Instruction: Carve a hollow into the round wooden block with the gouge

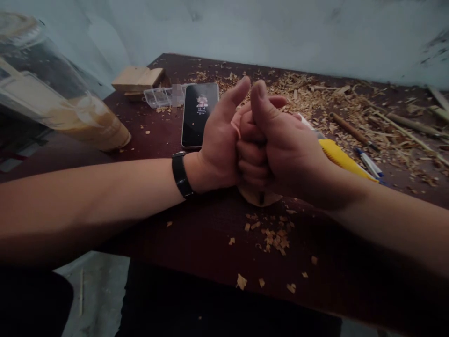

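Note:
My left hand (pixel 222 140), with a black band on its wrist, is turned palm inward with its thumb up. Its fingers reach behind my right hand and are mostly hidden; the part that shows beyond the right thumb looks stretched out. Against the left palm rests my right hand (pixel 284 145), its fingers curled tightly into a fist and its thumb raised. What is inside the fist, if anything, is hidden. Just below both hands a pale rounded piece (pixel 250 194) with a dark mark shows in part, perhaps wood. Whether a hand touches it I cannot tell.
A phone (pixel 198 121) lies behind my left wrist, near a clear plastic case (pixel 157 97) and wood blocks (pixel 138 78). A tall drink cup (pixel 87 117) stands left. Right are a yellow-handled item (pixel 343 159), a pen (pixel 369 163), a wooden-handled tool (pixel 351 128) and many wood shavings (pixel 301 91).

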{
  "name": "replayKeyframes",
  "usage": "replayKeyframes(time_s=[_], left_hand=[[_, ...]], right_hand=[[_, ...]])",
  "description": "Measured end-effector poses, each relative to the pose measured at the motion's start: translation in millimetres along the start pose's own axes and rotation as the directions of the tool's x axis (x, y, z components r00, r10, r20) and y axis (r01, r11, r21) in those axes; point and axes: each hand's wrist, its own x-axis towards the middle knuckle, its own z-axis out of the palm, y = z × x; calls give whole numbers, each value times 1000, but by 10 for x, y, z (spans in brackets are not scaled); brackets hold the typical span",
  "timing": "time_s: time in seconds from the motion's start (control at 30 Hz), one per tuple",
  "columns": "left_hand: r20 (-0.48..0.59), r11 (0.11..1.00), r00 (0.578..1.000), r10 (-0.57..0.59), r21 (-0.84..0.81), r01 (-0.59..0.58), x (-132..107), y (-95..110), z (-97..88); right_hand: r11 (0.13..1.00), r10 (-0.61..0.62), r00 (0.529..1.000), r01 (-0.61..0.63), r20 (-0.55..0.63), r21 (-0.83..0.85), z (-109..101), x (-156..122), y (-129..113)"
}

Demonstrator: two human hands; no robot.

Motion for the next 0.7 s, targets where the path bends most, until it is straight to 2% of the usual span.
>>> replayKeyframes(time_s=[0.07, 0.1, 0.2, 0.3, 0.4, 0.47, 0.6, 0.7], left_hand=[[149, 992, 988, 43, 112, -60, -15, 11, -22], [188, 988, 981, 46, 136, -72, -24, 16, -31], [161, 992, 987, 0, 126, -21, -25, 27, -49], [108, 994, 994, 7, 111, -19, 26, 23, -67], [133, 996, 991, 22, 86, -34, 73, -5, -75], [160, 995, 987, 33, 90, -48, 62, -32, -60], [154, 974, 985, 71, 202, -102, -35, -96, -13], [151, 938, 978, 141, 296, -181, -47, -147, -29]], right_hand=[[999, -45, 997, 44, 57, 19, 2, 3, 15], [999, -43, 997, 42, 67, 16, 0, 9, 25], [1000, 12, 998, -13, 67, 15, 0, 35, 49], [1000, -5, 1000, 5, 4, 28, 14, 55, 60], [997, -66, 994, 68, -89, 21, 26, 54, 65], [998, -68, 990, 68, -122, -5, 25, 34, 78], [986, -105, 981, 82, -160, -147, 14, -49, 139], [986, -111, 984, 92, -140, -138, -9, -86, 167]])
